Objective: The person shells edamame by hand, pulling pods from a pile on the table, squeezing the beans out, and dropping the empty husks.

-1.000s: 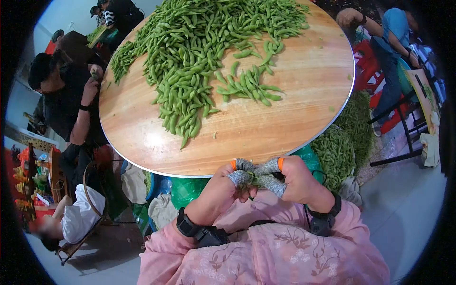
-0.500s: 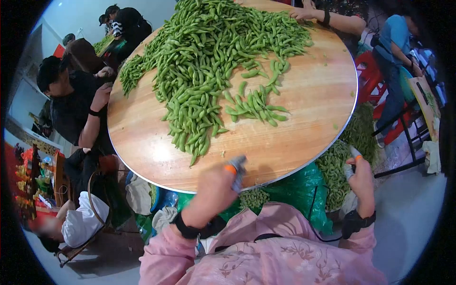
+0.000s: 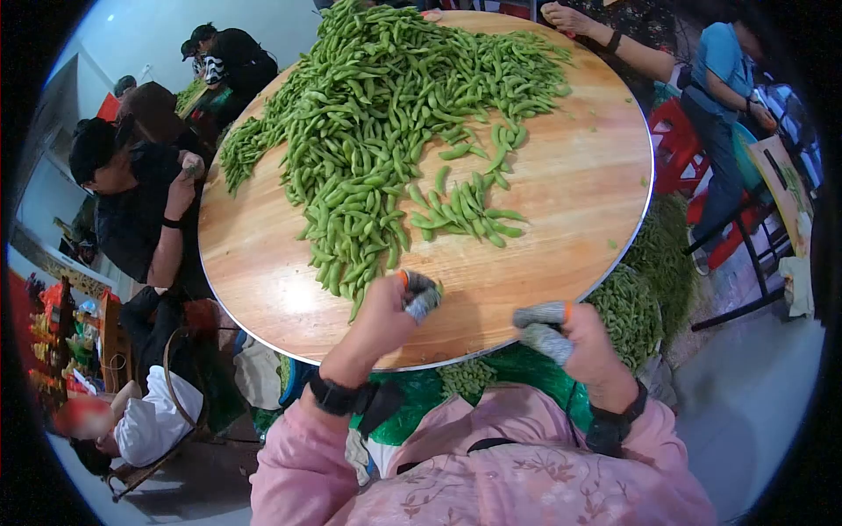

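A big heap of green soybean pods (image 3: 368,131) lies on the round wooden table (image 3: 561,193), with a small loose cluster of pods (image 3: 465,210) to its right. Over the near edge, my left hand (image 3: 386,311) is closed in a pinch, its thumb and finger in grey knitted finger covers. A green pod tip (image 3: 440,287) pokes out between them; the rest of that pod is hidden. My right hand (image 3: 583,344), also wearing grey finger covers, is at the table's near right edge with thumb and forefinger apart and nothing visible between them.
More pods (image 3: 627,307) are piled low at the right of the table. Green plastic (image 3: 517,364) hangs below the near edge. A person in black (image 3: 132,202) sits at the left, and another person's hand (image 3: 570,19) is at the far right edge.
My right hand has come from the pods at the lower right to the table edge, its fingers now apart. My left hand has shifted slightly left and up, a pod tip now showing in its fingers.
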`<state>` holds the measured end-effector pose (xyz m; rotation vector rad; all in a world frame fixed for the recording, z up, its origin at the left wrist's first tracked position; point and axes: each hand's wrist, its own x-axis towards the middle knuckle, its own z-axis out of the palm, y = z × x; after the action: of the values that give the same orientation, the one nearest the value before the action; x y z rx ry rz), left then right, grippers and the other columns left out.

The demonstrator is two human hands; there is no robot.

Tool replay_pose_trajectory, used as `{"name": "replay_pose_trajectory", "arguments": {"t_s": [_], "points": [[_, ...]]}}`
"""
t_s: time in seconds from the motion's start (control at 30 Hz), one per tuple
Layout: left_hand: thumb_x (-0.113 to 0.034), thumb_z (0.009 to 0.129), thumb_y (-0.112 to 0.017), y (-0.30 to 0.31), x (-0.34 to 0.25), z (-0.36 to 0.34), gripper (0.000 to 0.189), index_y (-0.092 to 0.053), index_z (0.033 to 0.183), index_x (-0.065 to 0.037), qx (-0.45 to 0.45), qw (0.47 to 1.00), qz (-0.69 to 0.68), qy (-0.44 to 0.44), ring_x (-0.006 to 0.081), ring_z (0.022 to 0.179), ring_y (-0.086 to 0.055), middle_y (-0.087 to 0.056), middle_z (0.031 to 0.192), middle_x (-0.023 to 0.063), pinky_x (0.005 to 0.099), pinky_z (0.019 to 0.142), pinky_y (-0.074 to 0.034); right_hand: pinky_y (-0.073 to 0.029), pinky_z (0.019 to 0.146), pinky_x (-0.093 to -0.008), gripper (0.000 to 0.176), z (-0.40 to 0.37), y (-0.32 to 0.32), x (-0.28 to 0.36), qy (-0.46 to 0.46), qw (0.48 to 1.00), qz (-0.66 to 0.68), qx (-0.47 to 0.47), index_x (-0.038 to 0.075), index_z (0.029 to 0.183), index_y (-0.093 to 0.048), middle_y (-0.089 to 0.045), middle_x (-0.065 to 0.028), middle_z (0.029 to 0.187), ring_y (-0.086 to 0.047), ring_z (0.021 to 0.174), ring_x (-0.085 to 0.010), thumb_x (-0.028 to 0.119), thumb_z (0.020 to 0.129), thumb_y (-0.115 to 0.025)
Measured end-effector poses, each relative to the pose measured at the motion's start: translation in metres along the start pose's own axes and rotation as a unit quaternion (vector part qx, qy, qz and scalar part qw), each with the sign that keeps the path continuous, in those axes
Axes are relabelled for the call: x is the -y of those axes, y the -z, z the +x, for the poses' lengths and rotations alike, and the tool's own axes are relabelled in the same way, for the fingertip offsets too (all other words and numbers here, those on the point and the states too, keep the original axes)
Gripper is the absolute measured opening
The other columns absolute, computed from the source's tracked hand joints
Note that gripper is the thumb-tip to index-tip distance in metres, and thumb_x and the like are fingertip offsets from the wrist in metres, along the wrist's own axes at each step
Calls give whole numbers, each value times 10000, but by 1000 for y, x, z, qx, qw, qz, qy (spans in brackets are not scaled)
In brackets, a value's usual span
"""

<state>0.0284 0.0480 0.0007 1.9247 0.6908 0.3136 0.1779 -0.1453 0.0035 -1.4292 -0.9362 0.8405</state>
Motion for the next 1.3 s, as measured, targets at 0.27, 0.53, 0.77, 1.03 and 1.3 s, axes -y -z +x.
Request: {"name": "replay_pose_trajectory", "arguments": {"t_s": [0.27,0.53,0.77,1.03,1.3], "points": [[-185,785,-616,-18,-32,-45,160,-573,821,-35,181,919,-319,147,17,549,-388,-489,656,-70,164,471,-276,-435,678,-206,179,9,-22,10,-82,973,163,144,-32,964,-563,-594,-15,860,-532,755,-70,33,798,-554],[-168,787,-597,-15,-30,-43,139,-563,803,-35,245,920,-287,102,8,548,-360,-449,635,-89,159,465,-244,-322,489,-165,83,6,-27,9,-162,959,176,150,25,829,-604,-523,58,642,-426,556,-16,82,791,-556],[-170,794,-587,-16,-28,-44,149,-564,827,-27,275,910,-294,96,15,565,-372,-472,657,-83,165,482,-274,-327,483,-175,74,4,-30,3,-154,955,182,177,32,798,-595,-529,53,659,-428,553,-22,97,799,-560],[-157,723,-630,-43,-27,-63,222,-550,870,-10,83,966,228,-87,248,623,-562,-584,715,92,301,548,-427,-346,512,-188,99,3,-36,-4,-140,966,202,78,19,781,-588,-520,46,655,-433,573,-34,95,820,-538],[-209,748,-623,-46,-14,-67,285,-531,978,-69,86,993,-77,25,237,719,-604,-616,795,76,355,630,-474,-411,636,-183,107,-6,-33,-9,-111,959,237,109,13,861,-587,-589,-2,784,-515,705,-41,106,810,-569]]}}
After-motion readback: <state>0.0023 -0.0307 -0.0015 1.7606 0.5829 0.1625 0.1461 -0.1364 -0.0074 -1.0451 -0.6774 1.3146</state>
